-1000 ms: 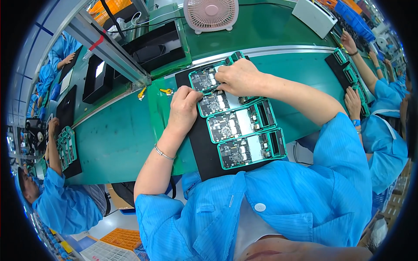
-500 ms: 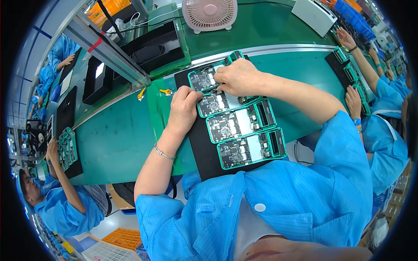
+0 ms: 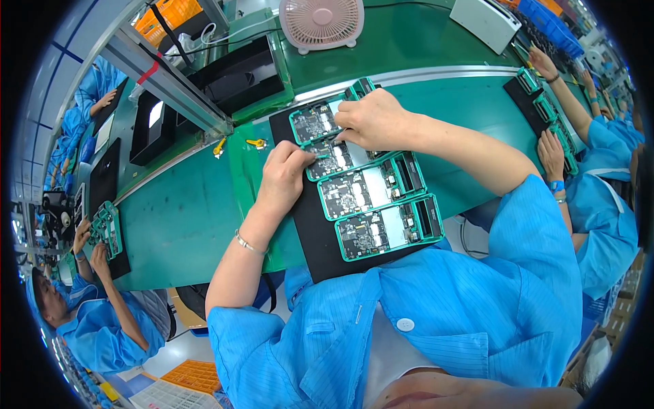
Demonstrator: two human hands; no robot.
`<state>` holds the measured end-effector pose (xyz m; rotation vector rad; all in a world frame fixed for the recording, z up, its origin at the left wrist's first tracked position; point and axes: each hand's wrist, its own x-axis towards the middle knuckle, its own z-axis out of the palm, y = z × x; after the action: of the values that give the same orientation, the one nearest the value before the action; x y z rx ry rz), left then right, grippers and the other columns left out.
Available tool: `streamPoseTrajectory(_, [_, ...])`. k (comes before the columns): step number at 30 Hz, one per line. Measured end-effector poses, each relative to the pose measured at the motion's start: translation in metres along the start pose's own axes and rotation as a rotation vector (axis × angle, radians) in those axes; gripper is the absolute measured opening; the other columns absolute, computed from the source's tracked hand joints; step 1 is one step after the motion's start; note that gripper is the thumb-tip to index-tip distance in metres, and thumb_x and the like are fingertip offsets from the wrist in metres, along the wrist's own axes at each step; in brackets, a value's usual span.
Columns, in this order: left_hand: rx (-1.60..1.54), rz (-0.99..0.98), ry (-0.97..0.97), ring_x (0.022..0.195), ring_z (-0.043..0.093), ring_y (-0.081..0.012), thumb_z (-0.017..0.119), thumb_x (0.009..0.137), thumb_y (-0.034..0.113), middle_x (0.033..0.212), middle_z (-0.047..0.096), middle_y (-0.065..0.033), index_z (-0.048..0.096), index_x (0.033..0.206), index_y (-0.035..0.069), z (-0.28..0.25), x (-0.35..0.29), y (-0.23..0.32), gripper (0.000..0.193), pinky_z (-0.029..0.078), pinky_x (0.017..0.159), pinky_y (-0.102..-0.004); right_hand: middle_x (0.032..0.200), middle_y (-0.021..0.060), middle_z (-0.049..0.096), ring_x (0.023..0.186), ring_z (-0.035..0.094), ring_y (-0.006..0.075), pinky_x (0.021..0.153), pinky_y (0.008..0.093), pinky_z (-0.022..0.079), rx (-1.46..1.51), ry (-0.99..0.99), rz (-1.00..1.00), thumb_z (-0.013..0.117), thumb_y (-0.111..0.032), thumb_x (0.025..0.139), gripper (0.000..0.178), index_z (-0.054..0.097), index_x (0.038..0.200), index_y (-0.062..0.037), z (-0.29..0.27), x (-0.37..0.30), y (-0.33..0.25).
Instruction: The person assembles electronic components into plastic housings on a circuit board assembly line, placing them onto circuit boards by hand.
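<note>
Several green-framed housings with exposed circuit boards lie in a row on a black mat (image 3: 315, 249). My left hand (image 3: 281, 178) is at the left edge of the second housing from the far end (image 3: 332, 158), thumb and forefinger pinched at its board. Something small and teal shows at those fingertips, its kind unclear. My right hand (image 3: 373, 121) reaches over the right part of the two far housings, fingers pinched together; what they grip, if anything, is hidden. The farthest housing (image 3: 315, 123) is partly covered by that hand. Two nearer housings, a third (image 3: 346, 195) and the nearest (image 3: 363, 236), lie untouched.
A pink fan (image 3: 321, 24) stands beyond the metal rail. Yellow-handled items (image 3: 257, 144) lie left of the mat. A black tray (image 3: 242, 78) sits behind the aluminium post (image 3: 174, 82). Co-workers handle similar housings at left (image 3: 109, 228) and right (image 3: 545, 105).
My left fingertips have moved slightly nearer to me along the second housing, and a teal bit now shows there. My right hand stays nearly still. The left co-worker's second hand has come into sight.
</note>
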<state>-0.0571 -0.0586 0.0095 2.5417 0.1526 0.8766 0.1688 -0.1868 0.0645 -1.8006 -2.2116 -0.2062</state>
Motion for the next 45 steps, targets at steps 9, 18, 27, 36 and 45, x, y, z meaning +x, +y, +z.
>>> streamPoseTrajectory(9, [-0.067, -0.135, 0.084, 0.081, 0.063, -0.0277, 0.076, 0.080, -0.006, 0.086, 0.061, -0.0097, 0.071, 0.090, 0.001, 0.000, -0.030, 0.047, 0.014, 0.052, 0.070, -0.0380, 0.077, 0.0065, 0.061, 0.065, 0.066, 0.0284, 0.054, 0.0410, 0.050, 0.054, -0.058, 0.031, 0.076, -0.029, 0.086, 0.027, 0.062, 0.078, -0.0077, -0.016, -0.042, -0.037])
streamPoseTrajectory(18, [0.001, -0.040, 0.064, 0.084, 0.062, -0.0273, 0.073, 0.078, -0.007, 0.089, 0.061, -0.0088, 0.071, 0.092, 0.004, 0.009, -0.032, 0.045, 0.018, 0.050, 0.072, -0.0380, 0.076, 0.0061, 0.062, 0.062, 0.067, 0.0275, 0.053, 0.0401, 0.051, 0.016, -0.024, 0.040, 0.075, -0.029, 0.086, 0.027, 0.063, 0.077, -0.0068, -0.011, -0.046, -0.042])
streamPoseTrajectory(27, [0.059, 0.009, 0.035, 0.085, 0.062, -0.0273, 0.071, 0.075, -0.008, 0.090, 0.061, -0.0087, 0.071, 0.094, 0.004, 0.004, -0.033, 0.048, 0.022, 0.049, 0.074, -0.0381, 0.078, 0.0069, 0.061, 0.064, 0.068, 0.0266, 0.054, 0.0406, 0.052, -0.008, -0.068, 0.013, 0.074, -0.028, 0.086, 0.026, 0.063, 0.078, -0.0063, -0.006, -0.046, -0.043])
streamPoseTrajectory(36, [0.065, 0.011, 0.020, 0.085, 0.062, -0.0271, 0.071, 0.075, -0.008, 0.090, 0.061, -0.0089, 0.071, 0.094, 0.003, 0.001, -0.032, 0.050, 0.023, 0.049, 0.073, -0.0378, 0.078, 0.0067, 0.060, 0.063, 0.068, 0.0261, 0.052, 0.0397, 0.052, -0.015, -0.060, -0.028, 0.075, -0.026, 0.086, 0.024, 0.062, 0.081, -0.0068, -0.007, -0.046, -0.044])
streamPoseTrajectory(45, [0.063, -0.001, 0.033, 0.084, 0.061, -0.0272, 0.071, 0.073, -0.009, 0.090, 0.061, -0.0089, 0.072, 0.094, 0.003, 0.004, -0.034, 0.049, 0.024, 0.048, 0.073, -0.0381, 0.078, 0.0065, 0.060, 0.063, 0.068, 0.0244, 0.052, 0.0392, 0.053, -0.037, -0.065, -0.058, 0.074, -0.023, 0.087, 0.021, 0.061, 0.080, -0.0072, -0.008, -0.045, -0.045])
